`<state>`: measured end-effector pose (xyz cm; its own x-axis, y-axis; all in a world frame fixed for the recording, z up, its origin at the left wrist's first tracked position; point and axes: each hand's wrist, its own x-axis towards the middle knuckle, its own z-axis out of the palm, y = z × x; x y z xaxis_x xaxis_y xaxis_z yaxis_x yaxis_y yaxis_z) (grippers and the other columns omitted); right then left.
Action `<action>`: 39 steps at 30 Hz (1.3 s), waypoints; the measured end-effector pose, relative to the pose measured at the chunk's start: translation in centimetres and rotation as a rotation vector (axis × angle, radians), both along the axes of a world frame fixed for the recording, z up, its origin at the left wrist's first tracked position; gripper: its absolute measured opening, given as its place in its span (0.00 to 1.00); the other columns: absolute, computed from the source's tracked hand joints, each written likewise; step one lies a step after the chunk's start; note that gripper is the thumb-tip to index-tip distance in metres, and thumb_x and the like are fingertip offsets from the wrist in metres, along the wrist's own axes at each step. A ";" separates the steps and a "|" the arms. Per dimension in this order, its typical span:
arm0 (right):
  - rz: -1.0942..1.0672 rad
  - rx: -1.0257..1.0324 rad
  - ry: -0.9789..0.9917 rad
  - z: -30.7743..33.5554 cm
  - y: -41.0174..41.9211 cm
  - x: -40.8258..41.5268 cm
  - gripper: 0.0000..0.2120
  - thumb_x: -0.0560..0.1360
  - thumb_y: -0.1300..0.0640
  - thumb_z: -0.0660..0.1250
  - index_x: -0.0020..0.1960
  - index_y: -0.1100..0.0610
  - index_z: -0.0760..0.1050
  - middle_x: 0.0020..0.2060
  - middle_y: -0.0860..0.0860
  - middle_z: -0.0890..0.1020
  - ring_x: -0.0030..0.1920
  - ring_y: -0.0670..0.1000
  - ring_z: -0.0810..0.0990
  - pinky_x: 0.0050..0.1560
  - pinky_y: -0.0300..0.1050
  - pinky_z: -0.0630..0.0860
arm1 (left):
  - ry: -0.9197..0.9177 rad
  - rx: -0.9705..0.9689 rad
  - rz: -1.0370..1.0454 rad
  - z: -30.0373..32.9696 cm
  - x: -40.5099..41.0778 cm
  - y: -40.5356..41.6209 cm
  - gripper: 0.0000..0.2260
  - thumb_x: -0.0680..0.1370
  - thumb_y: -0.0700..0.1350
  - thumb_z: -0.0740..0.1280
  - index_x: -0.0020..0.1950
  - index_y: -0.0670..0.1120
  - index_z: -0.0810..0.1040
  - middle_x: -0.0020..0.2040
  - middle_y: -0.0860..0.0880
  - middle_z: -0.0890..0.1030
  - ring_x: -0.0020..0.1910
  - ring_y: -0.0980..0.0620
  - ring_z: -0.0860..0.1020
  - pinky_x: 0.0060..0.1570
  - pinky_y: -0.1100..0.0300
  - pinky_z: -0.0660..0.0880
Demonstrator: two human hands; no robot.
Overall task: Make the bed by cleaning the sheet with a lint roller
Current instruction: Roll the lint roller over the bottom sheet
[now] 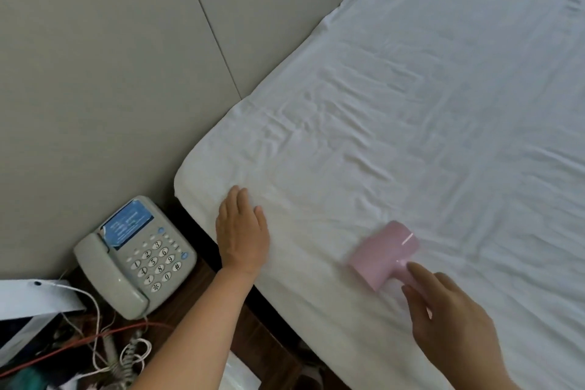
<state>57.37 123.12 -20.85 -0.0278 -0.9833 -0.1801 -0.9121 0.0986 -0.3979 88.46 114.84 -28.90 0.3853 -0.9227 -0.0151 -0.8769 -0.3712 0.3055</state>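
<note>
My left hand [242, 231] lies flat on the white sheet [427, 111] near the bed's corner, fingers straight and together, palm down, pressing the fabric. My right hand [449, 317] grips the handle of the pink lint roller [384, 253], index finger laid straight along the handle, the rest curled round it. The roller head sits on the sheet, to the right of my left hand and apart from it; it's motion-blurred. The sheet is creased around both hands. Left of the bed: a grey desk phone [134, 258] on a dark wooden nightstand [202, 288], with loose cables [104, 336] in front of it. Padded grey headboard panels [110, 57] behind.
</note>
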 end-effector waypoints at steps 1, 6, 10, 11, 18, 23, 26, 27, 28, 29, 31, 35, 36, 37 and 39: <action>0.045 -0.003 -0.001 -0.3 -1.6 1.1 0.23 0.68 0.60 0.78 0.58 0.44 0.76 0.32 0.46 0.72 0.26 0.53 0.73 0.22 0.43 0.69 | -0.008 -0.013 0.025 -0.2 0.5 -0.1 0.21 0.83 0.43 0.62 0.74 0.37 0.69 0.76 0.39 0.69 0.75 0.39 0.67 0.73 0.45 0.66; 0.217 -0.045 -0.023 -1.0 -11.9 9.4 0.10 0.76 0.56 0.69 0.53 0.44 0.73 0.33 0.49 0.73 0.32 0.57 0.73 0.30 0.46 0.66 | 0.039 -0.001 0.178 -1.2 2.2 0.2 0.26 0.83 0.47 0.59 0.76 0.32 0.63 0.78 0.32 0.63 0.78 0.35 0.62 0.78 0.44 0.62; 0.280 -0.010 -0.003 -1.8 -20.5 17.4 0.05 0.78 0.52 0.65 0.52 0.53 0.76 0.40 0.52 0.78 0.45 0.61 0.79 0.39 0.46 0.68 | 0.022 0.078 0.216 -2.3 2.9 0.1 0.35 0.83 0.56 0.52 0.76 0.26 0.61 0.75 0.25 0.63 0.76 0.30 0.65 0.74 0.41 0.68; 0.291 -0.006 -0.018 -1.9 -22.2 19.4 0.07 0.78 0.52 0.65 0.53 0.53 0.77 0.42 0.53 0.79 0.46 0.62 0.79 0.40 0.46 0.69 | 0.017 0.085 0.220 -2.5 2.9 0.0 0.36 0.82 0.56 0.51 0.75 0.26 0.61 0.75 0.25 0.64 0.75 0.30 0.66 0.73 0.41 0.69; 0.353 0.040 -0.055 -2.5 -28.1 28.4 0.12 0.79 0.53 0.65 0.62 0.55 0.74 0.45 0.53 0.76 0.45 0.59 0.77 0.41 0.46 0.71 | 0.055 0.156 0.244 -3.0 2.7 -0.6 0.37 0.83 0.57 0.47 0.77 0.25 0.56 0.77 0.25 0.59 0.77 0.30 0.62 0.75 0.41 0.66; 0.377 0.048 -0.019 -1.4 -26.4 24.9 0.13 0.80 0.52 0.65 0.62 0.55 0.73 0.44 0.54 0.77 0.41 0.58 0.75 0.43 0.50 0.78 | 0.082 0.167 0.251 -3.0 2.6 -0.7 0.37 0.83 0.56 0.50 0.78 0.26 0.54 0.78 0.26 0.56 0.79 0.30 0.58 0.77 0.39 0.63; 0.345 0.053 -0.027 -1.0 -23.5 19.3 0.13 0.79 0.53 0.66 0.62 0.54 0.74 0.44 0.54 0.79 0.44 0.61 0.78 0.42 0.50 0.77 | 0.084 0.134 0.240 -3.1 2.6 -0.6 0.37 0.83 0.56 0.51 0.79 0.27 0.52 0.79 0.26 0.54 0.79 0.30 0.56 0.76 0.38 0.62; 0.327 0.065 -0.033 -0.9 -22.2 17.1 0.13 0.79 0.53 0.66 0.63 0.53 0.75 0.45 0.54 0.80 0.45 0.61 0.79 0.42 0.50 0.77 | 0.088 0.127 0.244 -3.1 2.6 -0.5 0.36 0.83 0.56 0.50 0.79 0.27 0.51 0.79 0.27 0.54 0.79 0.30 0.56 0.77 0.38 0.61; 0.304 0.076 -0.038 -1.0 -20.7 14.7 0.14 0.79 0.53 0.66 0.64 0.52 0.75 0.47 0.54 0.81 0.46 0.61 0.80 0.42 0.51 0.77 | 0.091 0.128 0.245 -3.1 2.6 -0.5 0.36 0.83 0.56 0.50 0.79 0.28 0.51 0.79 0.27 0.54 0.79 0.30 0.56 0.77 0.39 0.61; 0.279 0.084 -0.037 -1.0 -19.2 12.2 0.15 0.78 0.53 0.67 0.64 0.51 0.75 0.47 0.54 0.81 0.46 0.60 0.80 0.43 0.52 0.78 | 0.090 0.134 0.242 -3.0 2.6 -0.4 0.36 0.83 0.56 0.49 0.79 0.28 0.50 0.79 0.27 0.53 0.80 0.30 0.55 0.77 0.39 0.60; 0.236 0.089 -0.016 -1.0 -16.0 6.9 0.14 0.78 0.52 0.68 0.63 0.48 0.76 0.46 0.51 0.82 0.44 0.58 0.80 0.42 0.52 0.79 | 0.062 0.140 0.227 -2.9 2.4 -0.4 0.36 0.83 0.56 0.49 0.79 0.28 0.50 0.80 0.27 0.52 0.80 0.30 0.54 0.77 0.38 0.58; 0.144 0.098 0.034 -0.6 -10.2 -3.7 0.14 0.76 0.53 0.70 0.61 0.46 0.77 0.42 0.47 0.80 0.39 0.55 0.79 0.39 0.51 0.78 | -0.060 0.215 0.223 -0.4 0.3 -1.0 0.28 0.84 0.45 0.57 0.79 0.30 0.55 0.80 0.28 0.53 0.79 0.28 0.55 0.76 0.32 0.54; 0.117 0.097 0.043 -0.6 -8.8 -6.3 0.14 0.76 0.53 0.71 0.61 0.45 0.78 0.41 0.46 0.79 0.39 0.54 0.78 0.38 0.50 0.78 | -0.100 0.260 0.180 0.7 -1.1 -1.2 0.27 0.83 0.42 0.60 0.79 0.33 0.57 0.81 0.29 0.53 0.80 0.29 0.53 0.76 0.31 0.52; 0.090 0.099 0.051 -0.5 -7.4 -8.6 0.14 0.75 0.53 0.71 0.60 0.45 0.79 0.41 0.46 0.79 0.38 0.54 0.78 0.38 0.49 0.77 | -0.144 0.291 0.099 1.8 -3.1 -1.4 0.26 0.82 0.39 0.62 0.79 0.36 0.59 0.81 0.32 0.53 0.80 0.30 0.51 0.76 0.32 0.51; 0.037 0.089 0.047 -0.4 -4.7 -13.1 0.14 0.75 0.54 0.72 0.59 0.44 0.80 0.39 0.45 0.78 0.37 0.53 0.77 0.37 0.48 0.76 | -0.151 0.275 -0.132 3.5 -8.9 -1.8 0.26 0.79 0.37 0.63 0.78 0.41 0.63 0.82 0.36 0.53 0.81 0.34 0.50 0.78 0.38 0.51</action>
<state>44.31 118.45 -21.29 -0.0021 -0.9639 -0.2663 -0.9333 0.0975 -0.3455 79.59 113.00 -25.41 0.2796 -0.9340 -0.2225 -0.9505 -0.3020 0.0729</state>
